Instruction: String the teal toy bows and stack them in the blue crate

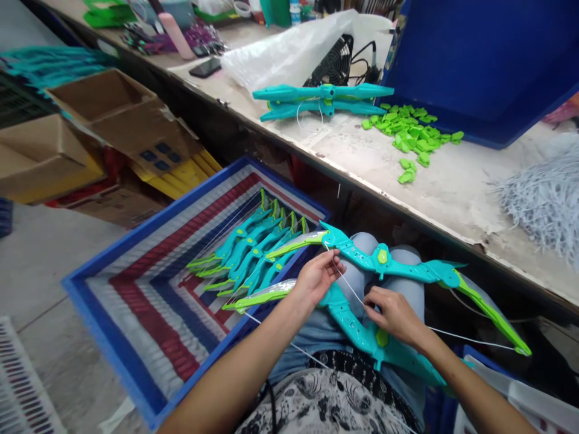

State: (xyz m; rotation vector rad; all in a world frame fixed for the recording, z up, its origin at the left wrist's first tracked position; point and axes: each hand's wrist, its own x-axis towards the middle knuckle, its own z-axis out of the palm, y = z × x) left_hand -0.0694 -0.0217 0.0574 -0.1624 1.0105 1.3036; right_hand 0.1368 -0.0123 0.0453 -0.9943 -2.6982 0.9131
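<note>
Two teal toy bows with lime-green limb tips lie across my lap. The farther bow (357, 256) rests over my knees, and the nearer bow (350, 322) lies partly under my hands. A white string (347, 282) runs from the farther bow's left joint down between my hands. My left hand (316, 277) is closed on the string near that joint, its fingers curled. Lower down, my right hand (392, 312) pinches the same string between thumb and fingertips, above the nearer bow. Part of the nearer bow is hidden by my forearms.
At my left, a blue-rimmed crate (108, 349) with striped lining holds several finished-looking bows (253, 241). On the workbench (325, 141) are teal bow bodies (323, 93), green plastic pieces (414, 129), a blue bin (479, 72) and a bundle of white strings (543, 193). Cardboard boxes (122, 114) stand beyond the crate.
</note>
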